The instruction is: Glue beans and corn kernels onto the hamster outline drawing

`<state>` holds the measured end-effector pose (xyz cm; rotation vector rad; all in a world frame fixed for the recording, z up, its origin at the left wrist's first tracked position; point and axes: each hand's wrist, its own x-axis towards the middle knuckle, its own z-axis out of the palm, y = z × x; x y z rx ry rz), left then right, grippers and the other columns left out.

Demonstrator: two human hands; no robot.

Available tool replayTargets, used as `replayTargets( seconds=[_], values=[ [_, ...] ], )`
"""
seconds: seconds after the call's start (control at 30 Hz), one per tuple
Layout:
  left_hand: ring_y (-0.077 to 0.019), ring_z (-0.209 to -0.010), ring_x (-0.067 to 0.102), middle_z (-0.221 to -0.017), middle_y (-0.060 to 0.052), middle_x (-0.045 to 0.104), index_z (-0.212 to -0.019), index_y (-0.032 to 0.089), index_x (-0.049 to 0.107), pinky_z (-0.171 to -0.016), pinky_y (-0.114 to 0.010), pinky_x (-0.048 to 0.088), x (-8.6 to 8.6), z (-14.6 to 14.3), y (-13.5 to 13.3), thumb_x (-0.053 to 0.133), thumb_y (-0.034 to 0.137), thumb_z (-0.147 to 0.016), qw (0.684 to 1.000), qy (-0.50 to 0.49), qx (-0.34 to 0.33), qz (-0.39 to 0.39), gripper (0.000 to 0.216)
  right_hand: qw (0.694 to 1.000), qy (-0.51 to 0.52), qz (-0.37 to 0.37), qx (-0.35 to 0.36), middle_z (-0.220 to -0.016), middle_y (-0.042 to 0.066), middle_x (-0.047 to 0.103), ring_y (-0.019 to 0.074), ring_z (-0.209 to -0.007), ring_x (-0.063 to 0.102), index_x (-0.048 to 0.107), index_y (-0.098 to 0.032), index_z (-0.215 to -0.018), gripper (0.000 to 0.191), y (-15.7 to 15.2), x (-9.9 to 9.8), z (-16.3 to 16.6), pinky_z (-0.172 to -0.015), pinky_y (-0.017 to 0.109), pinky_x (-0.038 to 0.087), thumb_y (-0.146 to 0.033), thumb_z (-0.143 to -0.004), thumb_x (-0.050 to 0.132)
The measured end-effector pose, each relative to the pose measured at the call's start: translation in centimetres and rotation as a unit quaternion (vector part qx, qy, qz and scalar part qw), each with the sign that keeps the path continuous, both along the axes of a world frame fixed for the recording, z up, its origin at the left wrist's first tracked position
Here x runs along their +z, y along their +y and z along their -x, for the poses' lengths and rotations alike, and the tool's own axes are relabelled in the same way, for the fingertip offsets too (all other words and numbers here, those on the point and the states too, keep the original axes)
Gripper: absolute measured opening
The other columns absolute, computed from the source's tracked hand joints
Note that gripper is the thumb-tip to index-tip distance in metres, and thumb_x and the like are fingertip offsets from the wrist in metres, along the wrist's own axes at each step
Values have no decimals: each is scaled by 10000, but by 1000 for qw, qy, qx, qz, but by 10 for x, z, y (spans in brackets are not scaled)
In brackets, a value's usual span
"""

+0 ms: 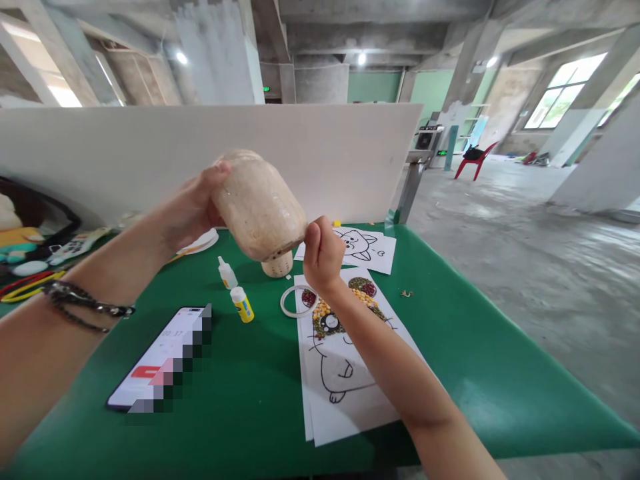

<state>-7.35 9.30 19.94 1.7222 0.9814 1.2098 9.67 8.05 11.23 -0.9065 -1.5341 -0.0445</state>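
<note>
My left hand (193,208) grips the base of a clear plastic jar (257,207) full of pale grains, held tilted with its white mouth pointing down over the table. My right hand (323,257) is closed in a loose fist right beside the jar's mouth; what it holds, if anything, is hidden. Below lies a cat drawing on white paper (345,373), partly covered with coloured beans and seeds. A white ring lid (293,301) lies at the paper's left edge.
A small glue bottle with a yellow label (242,304) and a white dropper bottle (227,273) lie on the green table (475,360). A phone (160,360) is at the left. Another cat drawing (363,248) lies farther back, and a white partition board (325,153) stands behind.
</note>
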Motion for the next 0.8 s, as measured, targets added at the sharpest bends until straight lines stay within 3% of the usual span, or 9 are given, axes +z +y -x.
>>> replayTargets(
  seconds=[0.13, 0.3, 0.4, 0.53, 0.67, 0.8],
  values=[
    [-254, -1064, 548, -1164, -26, 588, -1116, 256, 538, -683, -263, 541, -1, 1, 0, 440, 518, -758, 1000, -3, 15, 9, 454, 1000, 6, 22, 1, -509, -19, 377, 103, -471, 343, 281, -230, -615, 370, 2, 1, 1, -493, 261, 303, -447, -897, 177],
    [-269, -1172, 469, -1222, -23, 553, -1136, 260, 523, -694, -240, 538, -5, 9, 3, 444, 495, -758, 999, -31, 22, 25, 453, 994, 92, 54, 24, -546, -21, 374, 111, -509, 383, 310, -233, -649, 363, 27, 6, 11, -522, 256, 345, -407, -920, 142],
    [-257, -1159, 480, -1167, -15, 586, -1114, 268, 545, -712, -238, 532, -8, 17, 6, 474, 488, -750, 999, -28, 23, 14, 431, 990, 7, 144, 8, -625, 10, 466, 126, -602, 463, 389, -217, -709, 378, 52, 8, 17, -589, 264, 374, -321, -930, 99],
    [-274, -1125, 504, -1143, -22, 596, -1090, 267, 543, -728, -276, 536, -10, 28, 8, 512, 511, -713, 998, -15, 50, 18, 450, 963, -129, 232, 41, -722, 33, 580, 163, -698, 538, 498, -202, -777, 231, 82, 0, 24, -605, 270, 379, -286, -893, 317],
    [-284, -1155, 477, -1178, -25, 571, -1069, 261, 544, -736, -269, 535, -10, 35, 11, 528, 518, -697, 997, -27, 61, 30, 453, 943, -169, 278, 68, -769, 78, 636, 214, -764, 576, 567, -180, -748, 119, 103, -16, 30, -635, 297, 392, -201, -800, 461],
    [-280, -1130, 496, -1129, -20, 589, -1052, 268, 543, -735, -287, 538, -10, 36, 12, 533, 517, -690, 996, -26, 77, 31, 440, 933, -172, 295, 110, -765, 80, 646, 208, -802, 576, 578, -165, -645, 115, 118, -23, 31, -701, 295, 394, -104, -712, 508]
  ],
)
